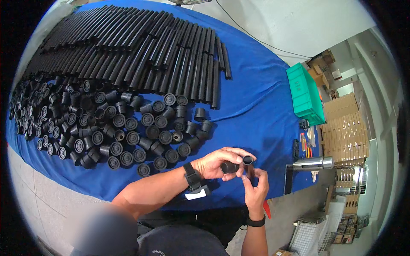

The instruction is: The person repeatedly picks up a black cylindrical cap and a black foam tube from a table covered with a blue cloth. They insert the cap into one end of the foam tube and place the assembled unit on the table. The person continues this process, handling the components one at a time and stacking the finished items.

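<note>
fingers of the left hand (pixel 218 164) are curling closed around a short black cap (pixel 229 167), pinching it between thumb and fingertips with its open end turned toward the other hand. the right hand (pixel 255 187) is coming up from below, its fingers (pixel 260 176) closing on a black tube piece (pixel 248 164) whose round mouth is showing just above them, so the two parts are sitting side by side and nearly touching, right between the two sets of fingertips. whether they are already meeting is hard to tell, since the thumbs are hiding the joint. the grip on each part is looking light, held at the tips rather than in the palm, so the smooth plastic is likely to be slipping or twisting if the parts are being pushed together off axis; a tilted cap would be jamming on the rim instead of seating. both hands are hovering over the near edge of the blue cloth (pixel 256 102), so a dropped piece would probably be falling past that edge toward the person's lap or the floor rather than landing on the table. well beyond the left fingertips a heap of loose caps (pixel 111 123) is lying, with rows of long black tubes (pixel 141 51) behind it; a careless sweep of the left forearm would be scattering those. off beyond the right fingers a metal cylinder (pixel 314 163) is resting near the cloth's edge.
</note>
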A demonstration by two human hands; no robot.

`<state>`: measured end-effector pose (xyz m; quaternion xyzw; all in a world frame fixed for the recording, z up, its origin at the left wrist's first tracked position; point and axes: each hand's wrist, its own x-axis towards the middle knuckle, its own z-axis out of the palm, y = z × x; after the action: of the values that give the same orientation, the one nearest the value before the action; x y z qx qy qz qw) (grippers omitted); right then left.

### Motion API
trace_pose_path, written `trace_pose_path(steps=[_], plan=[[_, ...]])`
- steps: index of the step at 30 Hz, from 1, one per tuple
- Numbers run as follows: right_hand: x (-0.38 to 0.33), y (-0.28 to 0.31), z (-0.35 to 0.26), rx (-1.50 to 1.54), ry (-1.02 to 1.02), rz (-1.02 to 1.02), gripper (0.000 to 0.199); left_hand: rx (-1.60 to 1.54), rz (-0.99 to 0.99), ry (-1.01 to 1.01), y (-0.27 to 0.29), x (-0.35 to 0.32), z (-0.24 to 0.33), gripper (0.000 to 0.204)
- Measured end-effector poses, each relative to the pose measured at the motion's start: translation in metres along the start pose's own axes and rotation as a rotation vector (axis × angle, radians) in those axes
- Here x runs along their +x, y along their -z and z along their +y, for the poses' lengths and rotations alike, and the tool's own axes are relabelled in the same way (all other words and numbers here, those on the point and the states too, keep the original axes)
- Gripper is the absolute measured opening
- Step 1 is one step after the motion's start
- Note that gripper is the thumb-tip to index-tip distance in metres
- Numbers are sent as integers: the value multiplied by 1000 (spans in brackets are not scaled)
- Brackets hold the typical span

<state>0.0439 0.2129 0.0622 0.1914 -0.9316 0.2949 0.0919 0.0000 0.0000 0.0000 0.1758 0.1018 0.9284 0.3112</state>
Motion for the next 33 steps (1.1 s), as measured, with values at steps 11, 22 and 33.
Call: trace_pose_path(steps=[11, 22, 33], plan=[[7, 4, 1, -57, 14, 79, 33, -32, 132, -63, -4, 9, -4, 42], [44, 48, 4, 1328, -414, 424, 20, 117, 337, 73, -5, 7, 0, 29], [14, -15, -10, 1667, -1023, 146, 47, 157, 19, 24, -8, 0, -3, 49]])
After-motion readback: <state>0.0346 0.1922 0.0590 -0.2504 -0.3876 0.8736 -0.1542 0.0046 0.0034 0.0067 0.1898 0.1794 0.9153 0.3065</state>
